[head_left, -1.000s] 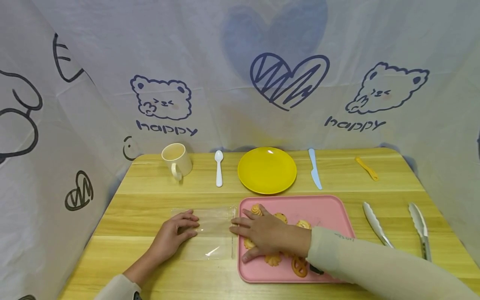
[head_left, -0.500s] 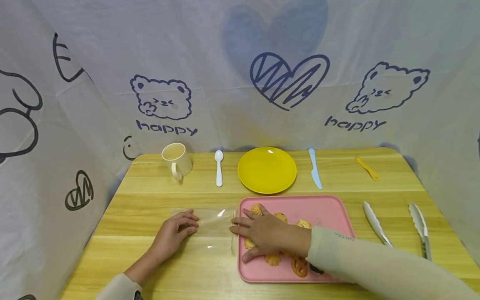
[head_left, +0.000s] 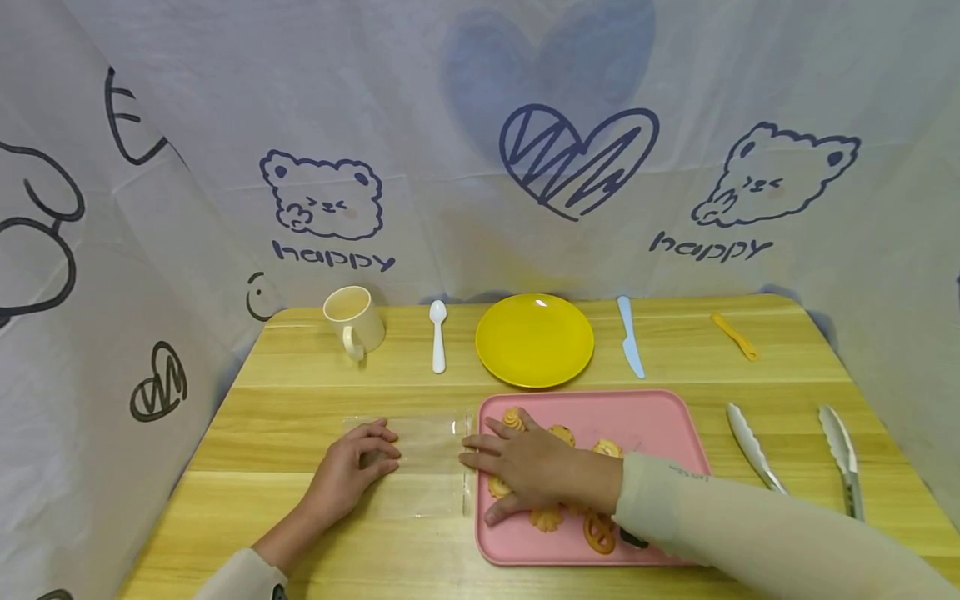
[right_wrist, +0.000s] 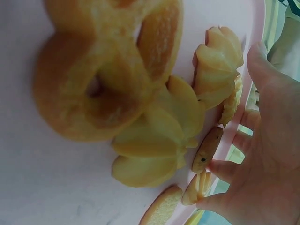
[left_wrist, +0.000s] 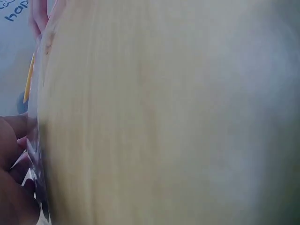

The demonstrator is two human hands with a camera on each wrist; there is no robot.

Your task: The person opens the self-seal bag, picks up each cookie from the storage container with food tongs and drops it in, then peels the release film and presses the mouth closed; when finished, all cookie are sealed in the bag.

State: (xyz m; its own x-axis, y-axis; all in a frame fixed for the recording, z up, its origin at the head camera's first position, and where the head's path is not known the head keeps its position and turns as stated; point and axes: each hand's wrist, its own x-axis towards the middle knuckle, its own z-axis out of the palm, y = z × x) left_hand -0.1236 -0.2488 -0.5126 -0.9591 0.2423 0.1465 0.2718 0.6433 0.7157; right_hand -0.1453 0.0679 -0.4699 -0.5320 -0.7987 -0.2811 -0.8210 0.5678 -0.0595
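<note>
A clear flat plastic bag point(head_left: 423, 483) lies on the wooden table left of the pink tray point(head_left: 645, 404). My left hand point(head_left: 345, 471) is on the bag's left part, with thumb and fingers bent together at the film. In the left wrist view the film point(left_wrist: 35, 159) looks wrinkled beside the fingers. My right hand point(head_left: 525, 467) is spread over the tray's left side, fingertips at its left rim beside the bag's right end. Under and around it are several biscuits point(head_left: 546, 520) and a pretzel point(head_left: 599, 533), partly hidden by the hand and sleeve.
Along the back stand a cream mug point(head_left: 354, 321), a white spoon point(head_left: 438, 336), a yellow plate point(head_left: 534, 340), a light blue knife point(head_left: 630, 337) and a small orange utensil point(head_left: 733, 337). Metal tongs point(head_left: 840, 450) lie right of the tray, partly behind the right sleeve.
Reflections on the plastic bag have shifted, and the left thumb and fingers have moved slightly to the right. The right hand and the tray stay where they were.
</note>
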